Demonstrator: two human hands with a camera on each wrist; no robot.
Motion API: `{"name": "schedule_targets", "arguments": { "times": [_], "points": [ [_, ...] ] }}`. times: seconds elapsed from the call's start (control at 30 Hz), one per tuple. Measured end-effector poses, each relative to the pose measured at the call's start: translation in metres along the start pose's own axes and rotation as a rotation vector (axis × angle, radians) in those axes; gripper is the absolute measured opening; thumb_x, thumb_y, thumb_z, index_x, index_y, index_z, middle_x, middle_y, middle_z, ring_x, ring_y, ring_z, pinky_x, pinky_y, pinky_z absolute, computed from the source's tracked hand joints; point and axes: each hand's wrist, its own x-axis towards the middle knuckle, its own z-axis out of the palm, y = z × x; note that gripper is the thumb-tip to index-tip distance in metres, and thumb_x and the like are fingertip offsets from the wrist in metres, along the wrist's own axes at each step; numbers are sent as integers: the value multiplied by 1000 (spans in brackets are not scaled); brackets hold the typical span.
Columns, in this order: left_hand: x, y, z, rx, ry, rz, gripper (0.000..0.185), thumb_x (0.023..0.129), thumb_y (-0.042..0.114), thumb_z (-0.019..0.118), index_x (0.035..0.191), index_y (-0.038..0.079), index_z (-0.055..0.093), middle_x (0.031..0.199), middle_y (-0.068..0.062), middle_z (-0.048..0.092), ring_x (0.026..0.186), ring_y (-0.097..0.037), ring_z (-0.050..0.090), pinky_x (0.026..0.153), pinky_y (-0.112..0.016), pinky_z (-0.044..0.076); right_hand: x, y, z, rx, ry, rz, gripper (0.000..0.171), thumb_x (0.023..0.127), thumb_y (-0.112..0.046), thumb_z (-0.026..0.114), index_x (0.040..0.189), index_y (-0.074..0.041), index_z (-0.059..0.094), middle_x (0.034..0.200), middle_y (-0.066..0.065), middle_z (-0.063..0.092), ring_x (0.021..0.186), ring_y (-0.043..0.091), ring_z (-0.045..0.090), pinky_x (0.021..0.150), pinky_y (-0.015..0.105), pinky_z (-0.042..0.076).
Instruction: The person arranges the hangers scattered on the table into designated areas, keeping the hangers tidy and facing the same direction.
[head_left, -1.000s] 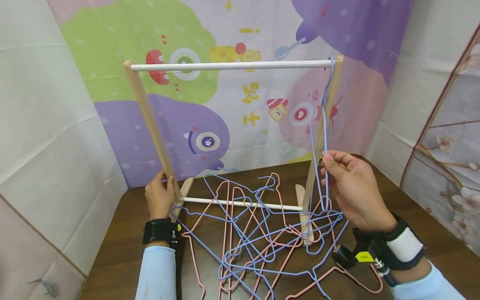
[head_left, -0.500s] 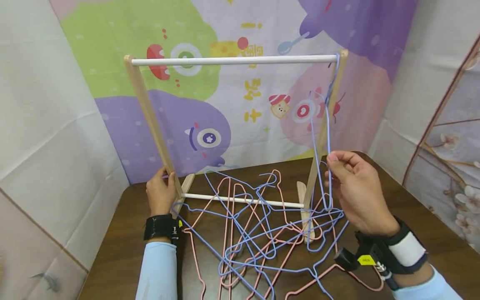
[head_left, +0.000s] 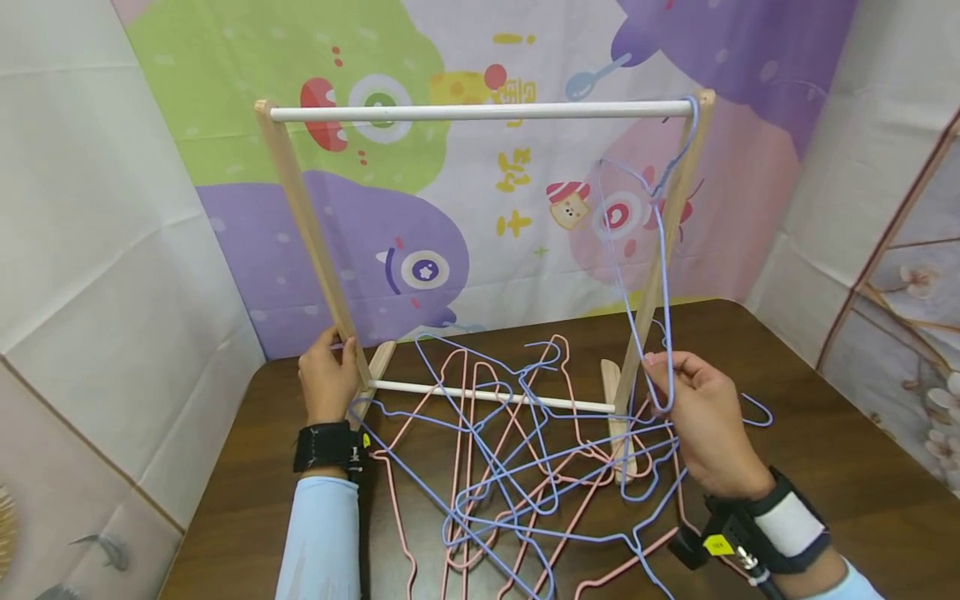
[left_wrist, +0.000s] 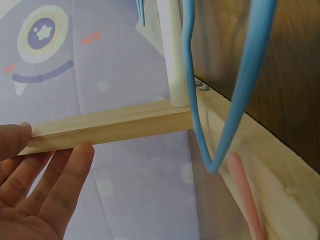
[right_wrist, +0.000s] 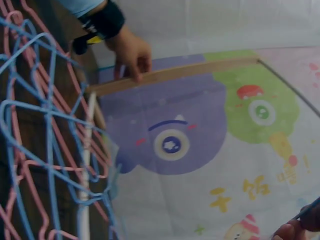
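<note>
A small clothes rack has two wooden posts and a white top rod (head_left: 480, 112). My left hand (head_left: 327, 379) holds the left post (head_left: 307, 221) low down; in the left wrist view its thumb lies on one side of the wood and the fingers (left_wrist: 65, 180) on the other. From the rod's right end a blue clothes hanger (head_left: 667, 292) hangs by its hook, against the right post (head_left: 678, 192). My right hand (head_left: 708, 429) pinches this hanger near its lower corner. In the right wrist view only the fingertips (right_wrist: 286, 232) show at the bottom right.
Several blue and pink hangers (head_left: 517, 525) lie tangled on the brown table (head_left: 840, 417), in front of and over the rack's lower rod (head_left: 427, 390). One blue hook (head_left: 759, 417) sticks out to the right. A cartoon-printed curtain (head_left: 420, 208) stands close behind.
My right hand has slid down the blue hanger to its lower corner. The hanger has turned and shows wider, its hook still over the rod. My left hand stays on the post.
</note>
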Motion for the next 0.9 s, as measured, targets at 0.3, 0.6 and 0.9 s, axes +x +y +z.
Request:
{"name": "schedule_targets", "arguments": {
  "times": [0.3, 0.6, 0.9],
  "points": [
    [-1, 1, -1, 2, -5, -10, 25, 98, 14, 70, 120, 2, 71, 107, -19, 75, 95, -42, 71, 88, -58, 52, -10, 28, -7, -306, -107, -20, 24, 105, -24, 60, 96, -2, 66, 77, -1, 60, 65, 11, 56, 57, 24, 50],
    [0, 2, -2, 7, -3, -20, 24, 98, 13, 70, 120, 3, 71, 108, -18, 75, 97, -42, 71, 89, -58, 52, -8, 62, -49, -1010, -632, -655, 12, 89, -9, 78, 94, -19, 73, 86, -17, 64, 75, -3, 56, 63, 25, 52],
    [-1, 2, -2, 13, -3, -18, 25, 97, 15, 71, 119, 4, 72, 108, -17, 75, 96, -42, 72, 87, -59, 52, -5, 84, -70, -1131, -935, -919, 23, 72, -14, 89, 87, -27, 76, 88, -21, 65, 82, 3, 59, 67, 26, 50]
  ]
}}
